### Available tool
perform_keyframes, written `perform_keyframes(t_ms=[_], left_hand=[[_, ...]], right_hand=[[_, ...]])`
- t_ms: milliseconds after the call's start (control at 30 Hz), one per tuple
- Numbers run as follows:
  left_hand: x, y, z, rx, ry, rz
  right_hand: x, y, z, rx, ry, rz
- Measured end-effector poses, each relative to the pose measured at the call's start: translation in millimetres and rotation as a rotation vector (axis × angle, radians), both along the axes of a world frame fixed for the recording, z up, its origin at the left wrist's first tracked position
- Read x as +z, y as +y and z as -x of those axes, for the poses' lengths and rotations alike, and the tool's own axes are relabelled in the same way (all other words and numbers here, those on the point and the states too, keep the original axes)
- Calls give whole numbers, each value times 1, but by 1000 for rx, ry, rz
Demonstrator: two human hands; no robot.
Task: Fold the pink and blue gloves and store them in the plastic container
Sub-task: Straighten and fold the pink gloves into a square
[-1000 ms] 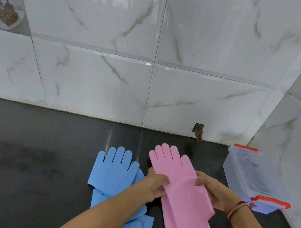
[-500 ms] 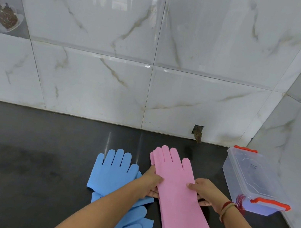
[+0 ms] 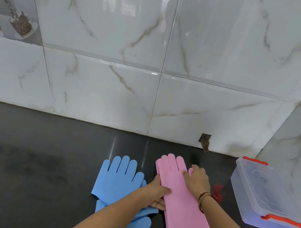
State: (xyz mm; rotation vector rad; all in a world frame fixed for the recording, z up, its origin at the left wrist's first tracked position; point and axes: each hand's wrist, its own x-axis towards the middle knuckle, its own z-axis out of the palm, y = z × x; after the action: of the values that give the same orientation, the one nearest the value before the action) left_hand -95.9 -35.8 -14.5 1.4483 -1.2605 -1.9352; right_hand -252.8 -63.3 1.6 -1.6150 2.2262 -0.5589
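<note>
Pink gloves: the pink gloves (image 3: 189,221) lie flat as one stack on the black countertop (image 3: 38,154), in the near middle of the scene.
Long axis: it runs on a slant, fingertips at the far left end, cuff at the near right end by the bottom edge of the view.
Your right hand: your right hand (image 3: 197,180) lies spread and flat on the far part of the stack, by the glove's thumb side, fingers straight and pressing down.
Your left hand: your left hand (image 3: 157,195) sits at the stack's left edge about a third of the way down from the fingertips, thumb across the top. You cannot tell from here whether its fingers slip under the edge or only butt against it.
Nearer hand: both touch the stack; the left is closer to the cuff end, the right to the fingertips.
Fold line, as a judgement: a fold would likely cross the long axis, bringing one end over the other.
Blue gloves: the blue gloves (image 3: 118,178) lie unfolded just left of the pink stack, partly under your left forearm.
Plastic container: the plastic container (image 3: 263,196) stands well to the right by the side wall, lid seemingly on, red clips (image 3: 283,220) at both ends.
</note>
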Motion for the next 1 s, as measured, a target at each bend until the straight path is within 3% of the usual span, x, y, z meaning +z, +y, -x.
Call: perform_keyframes(t_ms=[233, 467, 567, 867, 1000], left_hand=[[-3, -1, -2, 6, 34, -17], [-8, -2, 0, 21, 35, -13], [-8, -2, 0, 28, 30, 2], [-7, 5, -1, 80, 34, 97], [-7, 8, -1, 81, 22, 149]], right_hand=[[-9, 1, -9, 186, 114, 91], [-9, 3, -9, -35, -215, 278], [-13, 4, -6, -39, -257, 275], [-16, 6, -5, 148, -236, 177], [-12, 7, -13, 248, -67, 122]])
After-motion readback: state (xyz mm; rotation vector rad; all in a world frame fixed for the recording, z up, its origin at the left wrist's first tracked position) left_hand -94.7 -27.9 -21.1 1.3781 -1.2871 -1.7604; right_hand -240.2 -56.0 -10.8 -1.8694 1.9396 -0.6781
